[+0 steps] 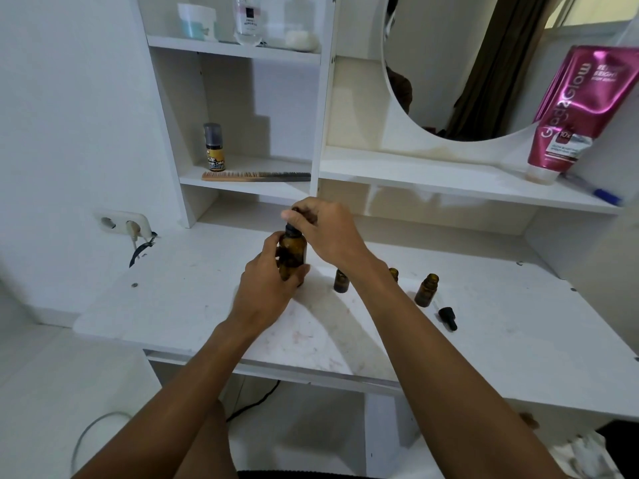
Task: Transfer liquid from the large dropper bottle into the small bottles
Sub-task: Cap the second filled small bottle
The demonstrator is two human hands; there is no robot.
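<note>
Status: no liquid is passing between bottles at this moment.

The large bottle (293, 259) stands on the desk top (518, 323), nearer the back edge, left of the middle. The left hand (268, 288) wraps its fingers round the brown glass body and steadies it. The right hand (325, 233) sits over the top, fingers curled round the black dropper cap (290, 229). The cap appears seated on the neck; loosening or tightening cannot be told.

To the right, at mid-depth, stands a row:
- first small bottle (340, 281), neck open
- second small bottle (393, 273), mostly hidden behind the right forearm
- third small bottle (426, 290), neck open

A loose dropper (447, 318) lies just beside the third, toward the front edge.

Fill levels are unreadable through the dark glass. In my judgement, drawing liquid and filling each small bottle may remain.
</note>
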